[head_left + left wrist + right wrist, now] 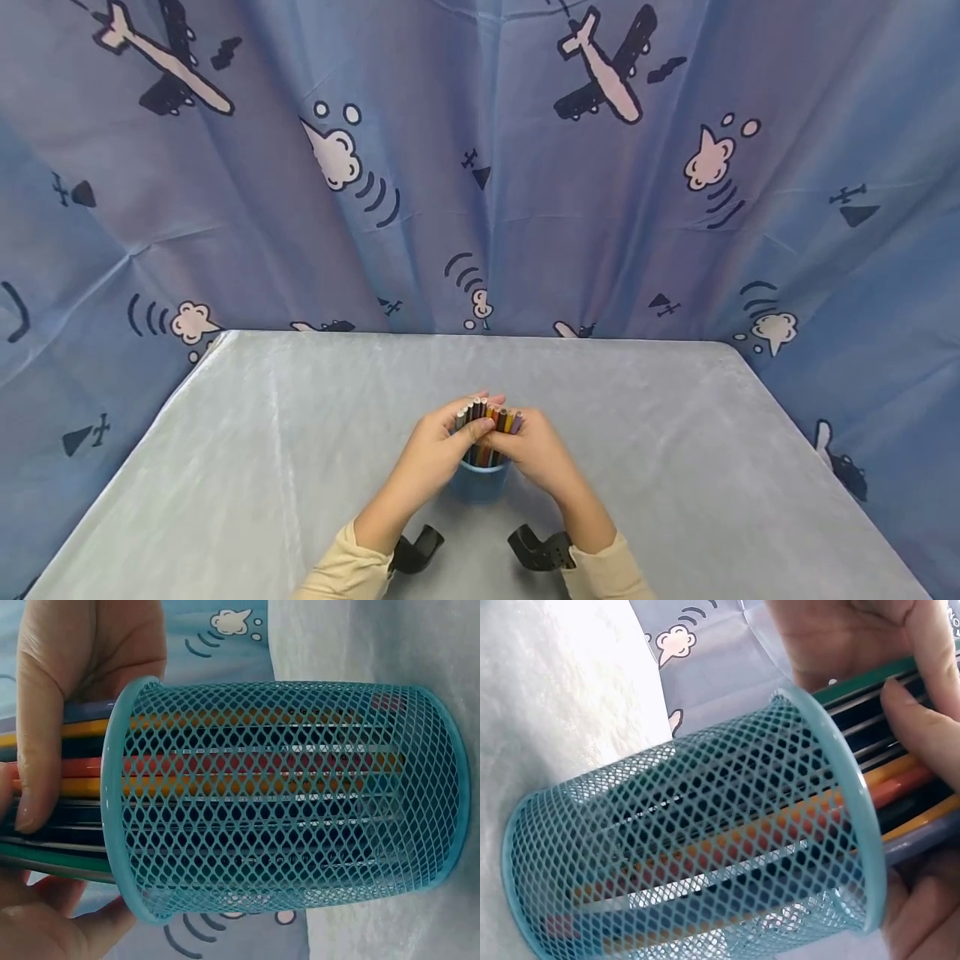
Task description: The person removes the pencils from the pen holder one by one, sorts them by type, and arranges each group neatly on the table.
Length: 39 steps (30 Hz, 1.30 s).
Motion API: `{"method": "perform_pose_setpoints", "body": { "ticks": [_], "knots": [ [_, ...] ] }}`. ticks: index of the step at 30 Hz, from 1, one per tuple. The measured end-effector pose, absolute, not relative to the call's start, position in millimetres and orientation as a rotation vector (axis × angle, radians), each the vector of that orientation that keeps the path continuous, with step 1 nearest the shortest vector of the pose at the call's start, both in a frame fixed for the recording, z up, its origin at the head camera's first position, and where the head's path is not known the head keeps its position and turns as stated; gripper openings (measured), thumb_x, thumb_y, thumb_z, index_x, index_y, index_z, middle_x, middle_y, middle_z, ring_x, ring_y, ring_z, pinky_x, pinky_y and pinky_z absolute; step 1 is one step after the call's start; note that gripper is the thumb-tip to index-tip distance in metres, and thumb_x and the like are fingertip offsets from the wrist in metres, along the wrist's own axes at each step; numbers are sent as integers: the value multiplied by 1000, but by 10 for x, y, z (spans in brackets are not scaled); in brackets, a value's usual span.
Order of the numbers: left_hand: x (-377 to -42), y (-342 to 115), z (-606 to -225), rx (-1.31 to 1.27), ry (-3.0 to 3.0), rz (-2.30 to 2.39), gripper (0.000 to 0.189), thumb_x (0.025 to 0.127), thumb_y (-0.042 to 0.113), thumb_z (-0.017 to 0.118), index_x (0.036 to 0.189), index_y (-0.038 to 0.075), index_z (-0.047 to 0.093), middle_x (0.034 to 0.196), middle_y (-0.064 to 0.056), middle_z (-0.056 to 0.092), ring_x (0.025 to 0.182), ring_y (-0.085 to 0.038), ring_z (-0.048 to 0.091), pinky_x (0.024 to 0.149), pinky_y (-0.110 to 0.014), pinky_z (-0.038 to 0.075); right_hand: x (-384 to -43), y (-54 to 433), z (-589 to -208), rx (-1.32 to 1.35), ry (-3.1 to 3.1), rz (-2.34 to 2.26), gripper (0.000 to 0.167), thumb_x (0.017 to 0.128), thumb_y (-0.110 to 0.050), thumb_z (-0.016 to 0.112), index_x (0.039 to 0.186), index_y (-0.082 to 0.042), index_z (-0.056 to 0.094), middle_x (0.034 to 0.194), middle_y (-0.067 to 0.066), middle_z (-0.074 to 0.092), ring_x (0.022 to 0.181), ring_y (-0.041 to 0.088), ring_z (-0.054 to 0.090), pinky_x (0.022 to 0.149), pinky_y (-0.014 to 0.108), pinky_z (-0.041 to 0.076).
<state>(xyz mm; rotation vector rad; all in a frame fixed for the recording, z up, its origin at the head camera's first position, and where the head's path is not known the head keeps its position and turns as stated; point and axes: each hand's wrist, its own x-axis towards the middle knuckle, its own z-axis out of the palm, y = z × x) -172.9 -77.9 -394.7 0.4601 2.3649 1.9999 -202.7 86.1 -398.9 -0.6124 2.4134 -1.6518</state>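
Observation:
A bundle of colored pencils stands upright in a light blue mesh pencil cup, their upper ends above its rim. My left hand grips the bundle from the left, its thumb across the near side. From the right, my right hand holds the same pencils, and the two thumbs meet in front. Through the mesh in the left wrist view, the pencils' lower parts reach well down into the cup. Orange, red, black, green and purple pencils show in the right wrist view. Fingers behind the bundle are partly hidden.
The cup stands on a table with a pale grey cloth. Behind it hangs a blue curtain printed with airplanes and clouds. Black wrist mounts stick out inward from both forearms, close to the cup's near side.

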Motion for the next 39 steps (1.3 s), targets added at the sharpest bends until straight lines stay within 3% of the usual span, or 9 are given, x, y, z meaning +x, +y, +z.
{"method": "perform_pose_setpoints", "body": {
  "ticks": [5,14,22,27,33,39],
  "knots": [
    [-1739,-761,-3914,491,2363,1984,38,99,24,60,133,11,63,143,-6,58,143,-25,44,113,-43,41,-2049,896,-3965,-667,2444,-1592,19,92,-8,65,94,10,71,73,17,66,58,8,48,55,22,44],
    [-1746,-738,-3927,576,2347,1969,35,97,19,64,129,8,66,141,-5,60,143,-24,44,116,-42,37,-2038,893,-3965,-704,2456,-1555,15,90,-6,66,87,8,70,73,12,65,62,9,50,59,22,47],
    [-1740,-719,-3963,507,2312,2016,34,98,21,63,131,15,65,140,-3,61,135,-22,53,101,-24,49,-2007,888,-3943,-655,2442,-1552,15,90,-8,66,83,6,66,65,0,52,57,7,42,55,21,39],
    [-1748,-696,-3957,557,2300,2024,33,96,21,66,127,11,67,139,-5,62,135,-23,53,103,-21,47,-2012,903,-3955,-657,2488,-1530,15,90,-11,68,87,4,70,70,3,60,61,9,47,58,22,44],
    [-1732,-697,-3957,530,2321,2036,33,96,21,66,128,14,68,137,-3,64,130,-23,57,95,-21,51,-2013,882,-3975,-653,2491,-1536,14,90,-10,68,86,3,69,66,0,54,58,8,44,56,22,41],
    [-1712,-696,-3948,624,2378,2001,31,94,22,68,124,11,70,139,-6,62,134,-25,54,108,-28,45,-2023,861,-3969,-752,2558,-1468,15,86,-7,69,94,4,73,78,12,70,65,6,53,62,22,49]
  ]
}}
